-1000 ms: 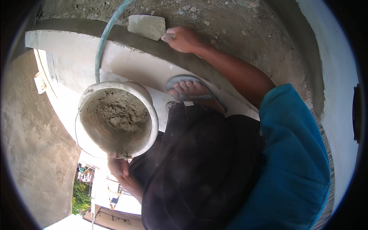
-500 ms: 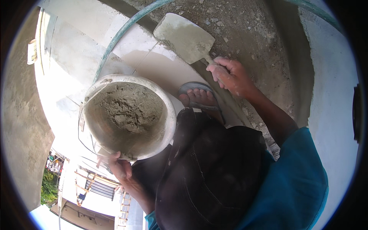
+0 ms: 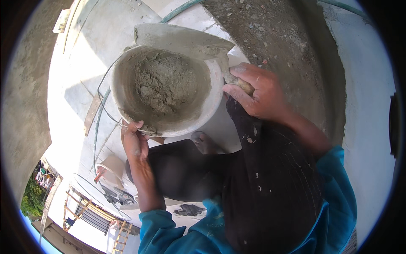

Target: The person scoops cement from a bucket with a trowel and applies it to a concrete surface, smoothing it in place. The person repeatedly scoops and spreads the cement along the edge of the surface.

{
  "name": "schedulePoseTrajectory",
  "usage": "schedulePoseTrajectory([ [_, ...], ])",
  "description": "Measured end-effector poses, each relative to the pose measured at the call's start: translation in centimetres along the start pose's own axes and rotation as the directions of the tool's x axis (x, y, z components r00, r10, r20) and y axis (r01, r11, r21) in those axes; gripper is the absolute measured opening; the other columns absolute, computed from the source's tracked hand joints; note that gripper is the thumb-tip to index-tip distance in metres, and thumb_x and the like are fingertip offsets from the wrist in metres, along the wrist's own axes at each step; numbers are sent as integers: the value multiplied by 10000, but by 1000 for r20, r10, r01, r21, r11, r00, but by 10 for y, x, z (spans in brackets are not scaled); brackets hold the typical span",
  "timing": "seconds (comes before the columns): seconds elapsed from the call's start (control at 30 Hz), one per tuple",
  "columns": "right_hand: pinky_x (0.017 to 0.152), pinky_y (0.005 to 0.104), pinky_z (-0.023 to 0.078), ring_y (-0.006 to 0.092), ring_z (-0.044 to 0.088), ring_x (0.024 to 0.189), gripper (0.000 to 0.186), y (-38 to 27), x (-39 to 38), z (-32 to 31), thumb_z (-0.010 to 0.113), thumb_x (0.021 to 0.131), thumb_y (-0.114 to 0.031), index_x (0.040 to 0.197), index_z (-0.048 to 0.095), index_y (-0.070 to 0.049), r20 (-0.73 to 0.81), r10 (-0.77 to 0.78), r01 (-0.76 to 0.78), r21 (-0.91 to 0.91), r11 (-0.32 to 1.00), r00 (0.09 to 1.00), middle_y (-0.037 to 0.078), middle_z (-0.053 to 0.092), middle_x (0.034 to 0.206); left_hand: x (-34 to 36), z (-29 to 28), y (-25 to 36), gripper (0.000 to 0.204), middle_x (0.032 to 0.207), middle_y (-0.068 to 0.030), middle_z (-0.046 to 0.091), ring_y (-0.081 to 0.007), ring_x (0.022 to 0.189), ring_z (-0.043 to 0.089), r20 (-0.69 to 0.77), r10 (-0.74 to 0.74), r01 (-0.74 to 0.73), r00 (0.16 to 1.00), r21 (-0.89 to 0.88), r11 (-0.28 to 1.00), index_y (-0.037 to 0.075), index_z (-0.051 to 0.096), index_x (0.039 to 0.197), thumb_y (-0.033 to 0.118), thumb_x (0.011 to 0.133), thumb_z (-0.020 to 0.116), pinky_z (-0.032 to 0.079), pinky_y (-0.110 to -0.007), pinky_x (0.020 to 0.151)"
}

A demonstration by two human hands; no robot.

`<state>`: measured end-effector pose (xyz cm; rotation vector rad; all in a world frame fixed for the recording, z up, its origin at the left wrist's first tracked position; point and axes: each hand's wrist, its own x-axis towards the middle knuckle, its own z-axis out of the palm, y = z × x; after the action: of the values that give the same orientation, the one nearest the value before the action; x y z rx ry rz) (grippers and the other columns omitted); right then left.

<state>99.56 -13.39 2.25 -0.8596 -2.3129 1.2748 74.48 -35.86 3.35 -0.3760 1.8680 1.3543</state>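
Grey trowel (image 3: 186, 40), handle (image 3: 245, 86) tight in right grip (image 3: 263, 93), blade leftward; bucket rim (image 3: 216, 79) in left grip (image 3: 135, 140).

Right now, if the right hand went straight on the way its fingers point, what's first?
Likely the right rim of the bucket, just left of the right hand, which grips the trowel. Depth is unclear; it might pass above the rim instead.

No readable txt, lbls, nos or signs on anything in view rn.
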Motion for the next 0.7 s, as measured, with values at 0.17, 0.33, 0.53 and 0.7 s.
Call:
schedulePoseTrajectory([
  [0.17,818,337,543,285,718,871,325,-21,-44,-13,772,894,-214,1074,695,45,-244,250,-221,140,965,937,193,728,1044,23,-29,-16,492,1127,-112,641,-215,804,661,192,33,-10,981,-118,993,12,500,1318,28,833,578,542,-310,536],
  [0.33,684,237,464,68,581,765,271,-53,-91,-18,677,994,-245,1158,671,-30,-428,508,-288,481,828,747,4,641,865,44,-41,-27,575,1271,-154,605,-311,1065,639,303,89,-10,949,-252,968,4,475,1372,53,817,617,574,-446,825],
  [0.53,682,233,441,71,562,755,255,-61,-165,-37,622,1017,-244,1163,641,-36,-637,431,-293,317,902,639,-11,622,866,43,-29,-27,623,1358,-145,571,-343,1241,558,305,74,3,950,-246,969,16,451,1419,47,819,614,479,-550,1013],
  [0.7,699,249,449,96,558,755,307,-19,-201,-27,580,1038,-284,1191,618,-21,-597,602,-461,392,796,531,4,606,899,49,-39,-25,627,1373,-145,561,-337,1270,540,342,69,17,937,-241,970,12,446,1422,50,821,618,472,-546,1024],
])
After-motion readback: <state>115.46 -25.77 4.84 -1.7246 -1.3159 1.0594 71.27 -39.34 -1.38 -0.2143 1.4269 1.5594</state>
